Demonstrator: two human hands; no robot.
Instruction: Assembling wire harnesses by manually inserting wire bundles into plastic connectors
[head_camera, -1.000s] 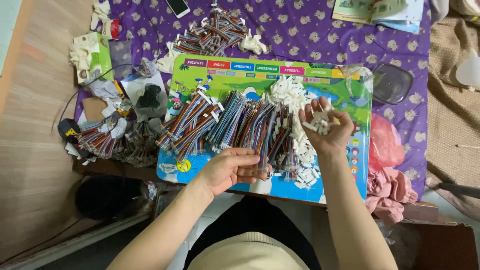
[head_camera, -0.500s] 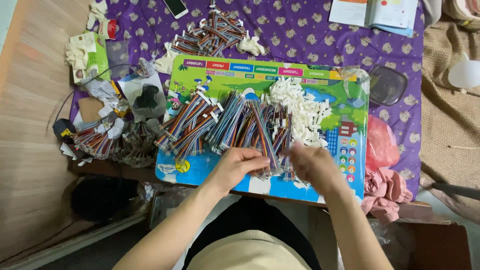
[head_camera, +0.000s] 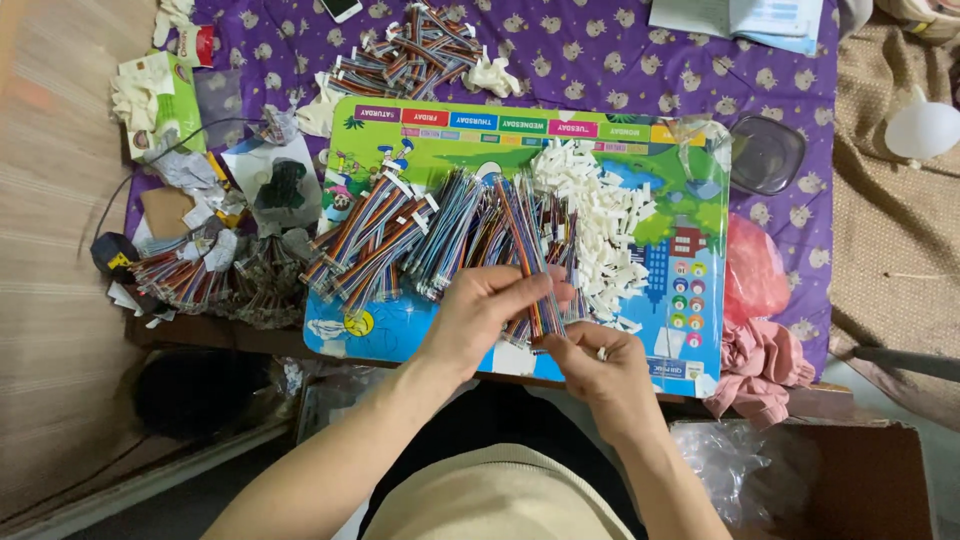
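Left hand (head_camera: 487, 310) curled round a multicoloured wire strip (head_camera: 528, 262), fingers closed on it above the board's (head_camera: 690, 215) near edge. Right hand (head_camera: 598, 368) just beside, fingertips pinched on the strip's lower end. More wire bundles (head_camera: 385, 245) fanned out to the left on the board; white connectors (head_camera: 600, 215) heaped to the right

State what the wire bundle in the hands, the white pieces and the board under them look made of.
Wire bundle: thin wires in coloured, probably plastic insulation; striped, flexible strands. White pieces: likely moulded plastic; small, uniform, matte blocks. Board: apparently glossy printed plastic or laminated card; flat, with sheen. Left hand and right hand pinch the bundle.
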